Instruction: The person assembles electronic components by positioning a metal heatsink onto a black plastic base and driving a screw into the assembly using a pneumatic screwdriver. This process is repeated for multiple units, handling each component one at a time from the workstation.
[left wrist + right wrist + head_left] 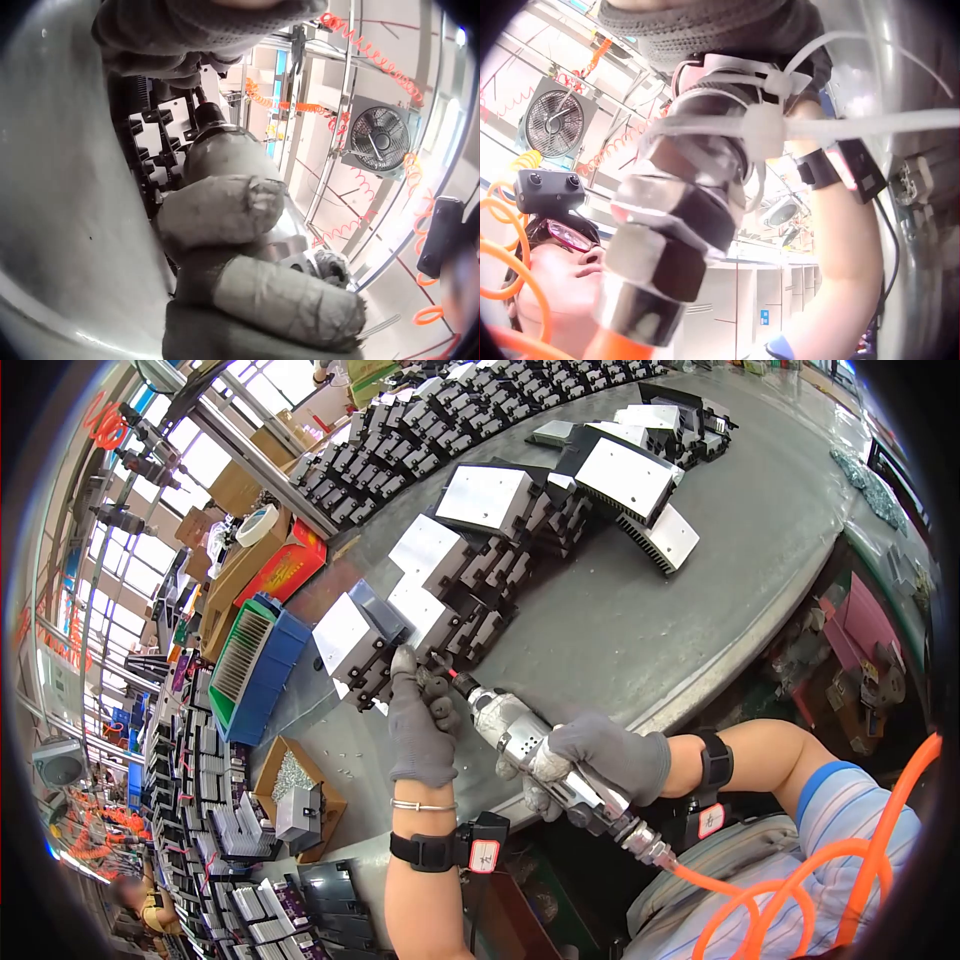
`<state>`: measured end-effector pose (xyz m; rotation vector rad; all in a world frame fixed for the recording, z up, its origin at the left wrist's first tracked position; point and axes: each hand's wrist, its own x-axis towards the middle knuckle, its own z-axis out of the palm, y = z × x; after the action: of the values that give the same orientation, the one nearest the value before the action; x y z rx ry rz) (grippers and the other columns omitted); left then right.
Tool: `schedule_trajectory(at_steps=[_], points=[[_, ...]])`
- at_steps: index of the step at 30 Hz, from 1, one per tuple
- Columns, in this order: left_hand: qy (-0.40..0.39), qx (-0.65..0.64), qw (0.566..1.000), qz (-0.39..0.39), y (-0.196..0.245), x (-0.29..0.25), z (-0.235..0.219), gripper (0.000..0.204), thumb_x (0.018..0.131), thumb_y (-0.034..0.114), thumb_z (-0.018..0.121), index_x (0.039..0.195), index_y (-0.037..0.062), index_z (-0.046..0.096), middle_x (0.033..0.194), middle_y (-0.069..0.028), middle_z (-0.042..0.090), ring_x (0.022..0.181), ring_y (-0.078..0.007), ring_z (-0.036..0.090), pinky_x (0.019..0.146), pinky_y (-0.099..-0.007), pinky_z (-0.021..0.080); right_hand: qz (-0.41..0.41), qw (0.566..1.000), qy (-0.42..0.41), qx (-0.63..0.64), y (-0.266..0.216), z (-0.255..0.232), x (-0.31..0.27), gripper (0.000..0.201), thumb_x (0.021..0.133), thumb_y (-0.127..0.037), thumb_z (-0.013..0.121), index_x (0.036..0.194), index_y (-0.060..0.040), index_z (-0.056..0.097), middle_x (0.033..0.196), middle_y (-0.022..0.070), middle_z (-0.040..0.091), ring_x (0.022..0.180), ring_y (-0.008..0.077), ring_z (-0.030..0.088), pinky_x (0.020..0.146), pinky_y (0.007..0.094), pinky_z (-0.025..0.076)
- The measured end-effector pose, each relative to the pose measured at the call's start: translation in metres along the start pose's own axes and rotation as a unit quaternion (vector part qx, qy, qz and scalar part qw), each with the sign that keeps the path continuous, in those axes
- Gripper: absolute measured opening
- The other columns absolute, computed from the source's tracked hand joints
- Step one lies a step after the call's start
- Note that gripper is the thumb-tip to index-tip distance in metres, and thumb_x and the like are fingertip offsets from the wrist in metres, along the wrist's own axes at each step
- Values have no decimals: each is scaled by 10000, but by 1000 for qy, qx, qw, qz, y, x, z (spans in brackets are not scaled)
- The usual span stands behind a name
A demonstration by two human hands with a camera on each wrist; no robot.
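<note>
The right hand wraps its fingers round the driver, across the near edge of the bench; the left hand curls by its tip, grip unclear. I'd keep the driver steady, square to the metal blocks. Its long axis slants, tip far left.

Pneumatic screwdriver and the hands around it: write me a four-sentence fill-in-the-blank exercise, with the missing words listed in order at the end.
1. The pneumatic screwdriver is gripped by the person's ____ hand.
2. Of the two, the ____ hand is nearer the stacked metal housings.
3. The air hose attached to the tool's rear fitting is ____ in colour.
4. The cuffs of both work gloves are ____ in colour.

Missing words: right; left; orange; gray.
</note>
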<state>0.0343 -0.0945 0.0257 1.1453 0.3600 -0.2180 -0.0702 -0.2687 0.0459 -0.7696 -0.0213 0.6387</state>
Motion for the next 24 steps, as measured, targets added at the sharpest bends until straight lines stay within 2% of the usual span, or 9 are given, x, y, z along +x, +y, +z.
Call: schedule_trajectory(at_steps=[2, 4, 6, 8, 12, 18, 20, 22, 24], points=[[-4, 28, 999, 37, -1, 3, -1, 347, 874, 473, 626, 782, 151, 537, 591, 64, 434, 426, -24, 296, 361, -179, 203, 8, 1000, 3, 9, -1, 8, -1, 817, 693, -49, 497, 1449, -127, 196, 949, 133, 553, 587, 180, 619, 457, 302, 541], [-7, 28, 999, 29, -1, 7, -4, 332, 880, 469, 619, 802, 153, 556, 590, 71, 428, 422, -22, 289, 359, -180, 199, 3, 998, 64, -7, 0, 17, -2, 421, 769, -233, 545, 1150, -54, 538, 723, 85, 630, 473, 168, 581, 395, 295, 480], [-9, 26, 999, 22, 0, 9, -5, 319, 886, 464, 612, 821, 154, 574, 588, 78, 423, 419, -20, 282, 357, -180, 195, -5, 998, 63, -3, 0, 14, -1, 437, 764, -235, 554, 1158, -49, 529, 744, 94, 629, 473, 165, 577, 382, 287, 462], [-2, 31, 999, 19, 0, 11, -4, 326, 892, 473, 599, 867, 148, 603, 579, 83, 407, 417, -20, 268, 357, -185, 186, 29, 999, -3, 39, 1, 5, 1, 776, 743, -82, 505, 1451, -172, 199, 937, 120, 544, 603, 187, 625, 438, 306, 540], [8, 48, 999, 16, 1, 11, -3, 339, 896, 483, 588, 901, 145, 616, 570, 85, 390, 414, -21, 254, 356, -193, 179, 36, 999, -9, 40, -2, 5, 1, 757, 756, -94, 501, 1446, -186, 206, 946, 111, 535, 616, 184, 626, 432, 301, 540], [25, 61, 997, 29, 1, 10, -1, 367, 892, 494, 588, 760, 155, 540, 562, 81, 377, 409, -31, 246, 357, -202, 176, 33, 999, -15, 39, -5, 5, 4, 733, 778, -100, 499, 1440, -192, 199, 936, 110, 534, 592, 181, 620, 419, 304, 542], [-19, 39, 998, 47, 0, 10, -2, 369, 923, 440, 575, 679, 200, 436, 556, 90, 360, 408, -6, 263, 336, -175, 163, 35, 999, 19, 2, -6, 6, 3, 609, 778, -150, 520, 1360, -126, 343, 861, 104, 559, 546, 176, 604, 400, 296, 517], [8, 120, 992, 32, 5, -3, 3, 379, 934, 442, 556, 680, 196, 419, 579, 85, 364, 435, -9, 284, 362, -175, 189, 150, 986, -26, 61, -4, -11, -1, 470, 758, -208, 548, 1201, -65, 487, 773, 92, 580, 505, 172, 586, 384, 289, 486], [-38, 194, 977, 82, -8, 2, -31, 317, 942, 390, 562, 874, 85, 613, 697, 29, 523, 557, -47, 443, 491, -183, 349, 152, 987, -37, 39, 1, -27, -4, 434, 715, -222, 582, 1103, -31, 538, 741, 89, 599, 520, 175, 587, 414, 282, 487]])
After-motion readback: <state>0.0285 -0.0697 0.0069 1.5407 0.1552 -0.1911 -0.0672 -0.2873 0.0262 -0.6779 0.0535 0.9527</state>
